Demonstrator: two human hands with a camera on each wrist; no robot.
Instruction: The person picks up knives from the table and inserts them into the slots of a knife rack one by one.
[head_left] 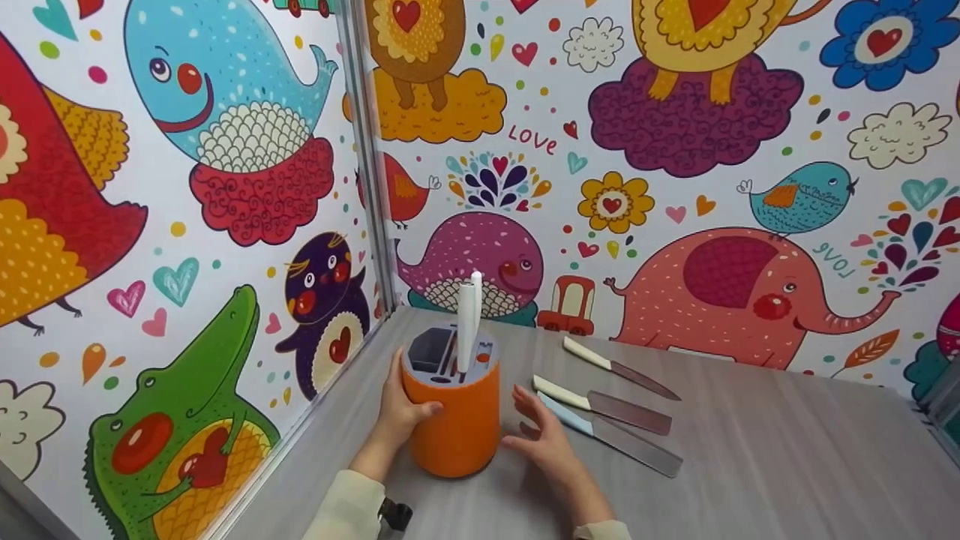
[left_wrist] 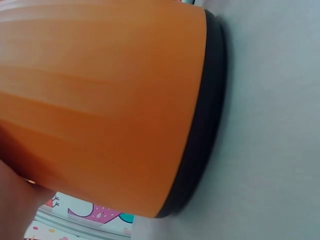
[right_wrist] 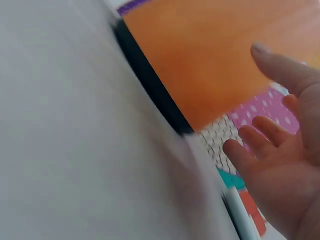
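Now, orange knife holder (head_left: pixel 455 427), left fingers (head_left: pixel 394 375) clamped on it, right fingers (head_left: pixel 534 407) apart, near three knives (head_left: pixel 630 411)

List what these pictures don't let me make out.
- Head: what lies below the white handles, hidden inside the orange holder.
- Head: fingertips of left hand, except thumb, behind holder.
- Left wrist: holder's top, cut off by left edge.
- Right wrist: pale object's end, below bottom edge.
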